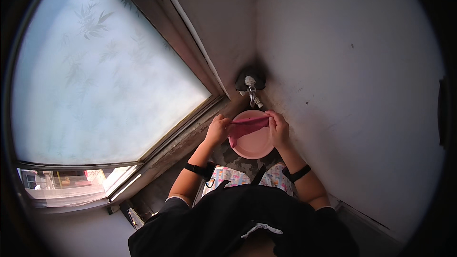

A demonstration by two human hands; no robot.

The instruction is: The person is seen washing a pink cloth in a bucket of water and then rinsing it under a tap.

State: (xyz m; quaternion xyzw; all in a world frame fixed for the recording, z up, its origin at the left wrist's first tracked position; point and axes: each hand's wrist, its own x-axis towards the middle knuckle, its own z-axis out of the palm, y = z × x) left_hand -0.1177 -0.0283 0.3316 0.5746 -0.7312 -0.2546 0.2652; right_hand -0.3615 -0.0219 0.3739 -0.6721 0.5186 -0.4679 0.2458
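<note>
Between my two hands a dark pink cloth is stretched by its upper edge, with a loose corner hanging down on the left. My left hand pinches one end of that edge. At the other end, my right hand grips it between thumb and fingers. Below the cloth is a round pale pink basin on the floor. The cloth hides part of the basin's inside, and I cannot tell whether it holds water. A metal tap sticks out from the corner just beyond the basin; no stream shows from it.
A large frosted window with a leaf pattern fills the left, above a rough sill. On the right rises a pale wall, close to my right arm. My knees in patterned trousers are just behind the basin, over a stained floor.
</note>
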